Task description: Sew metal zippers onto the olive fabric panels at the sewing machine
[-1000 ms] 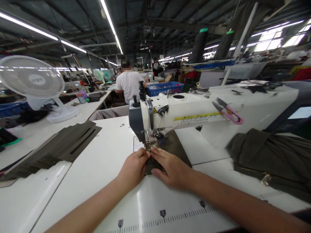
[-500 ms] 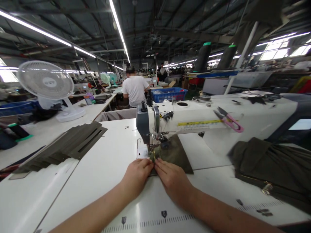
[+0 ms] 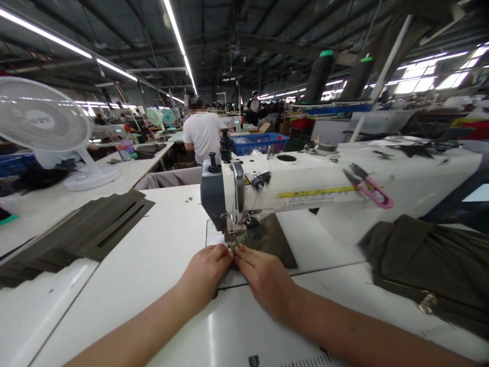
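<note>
Just in front of the presser foot (image 3: 234,233) of a white sewing machine (image 3: 301,178), both my hands press on a piece of dark olive fabric (image 3: 277,244). My left hand (image 3: 202,275) has its fingers together and its fingertips down on the fabric's left part. From the other side my right hand (image 3: 265,272) pinches close to the same spot, fingertips almost touching the left ones. A narrow brassy strip, perhaps zipper teeth, runs between the fingertips toward the needle. The fingers hide part of the fabric edge there.
Stacked olive fabric pieces (image 3: 110,224) lie at left. A bunched olive item with a zipper (image 3: 431,265) lies at right. Pink-handled thread snips (image 3: 370,187) rest against the machine arm. A white fan (image 3: 44,120) stands left; a person in a white shirt (image 3: 204,135) sits ahead.
The view has shifted, so the machine's needle end and the fan appear further left. Both hands stay pressed on the fabric, close to the presser foot.
</note>
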